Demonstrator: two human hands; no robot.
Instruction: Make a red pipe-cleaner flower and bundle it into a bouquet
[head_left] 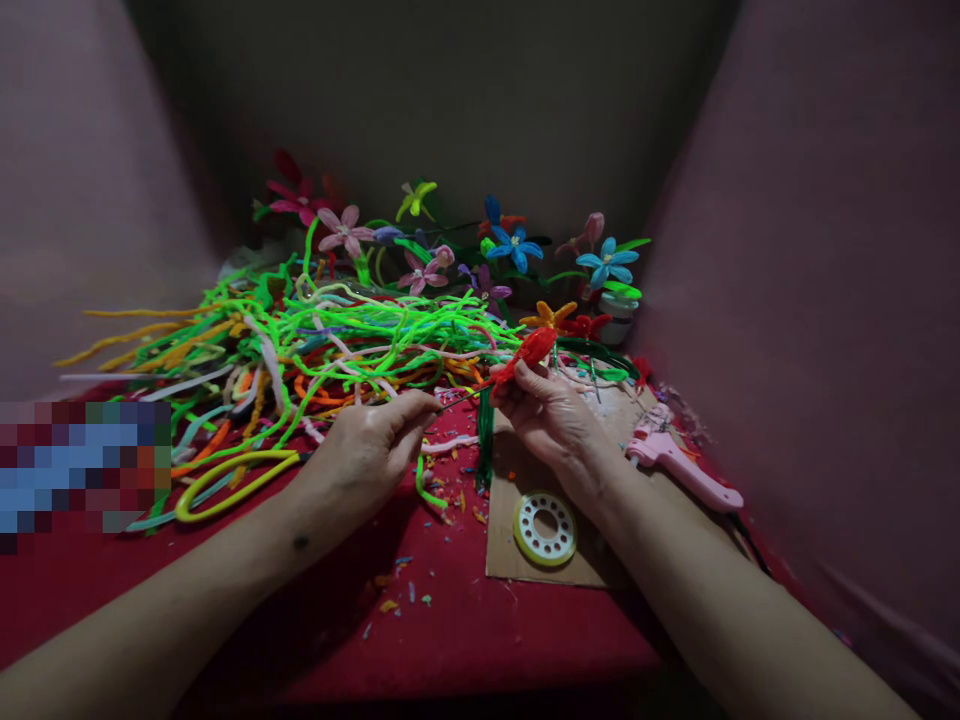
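Note:
My right hand (551,415) is closed round a red pipe-cleaner petal shape (529,355) that sticks up and to the right from my fingers. My left hand (379,445) pinches the near end of a thin dark wire stem (459,399) that runs to the red piece. Both hands hover over the red cloth (450,620), close together near the middle. A bundle of dark green pipe cleaners (485,440) lies just below and between them.
A big tangle of green, orange and white pipe cleaners (300,350) fills the left. Finished pipe-cleaner flowers (517,245) stand at the back. A pink glue gun (679,465), a cardboard sheet (517,470) and a tape roll (545,527) lie at the right.

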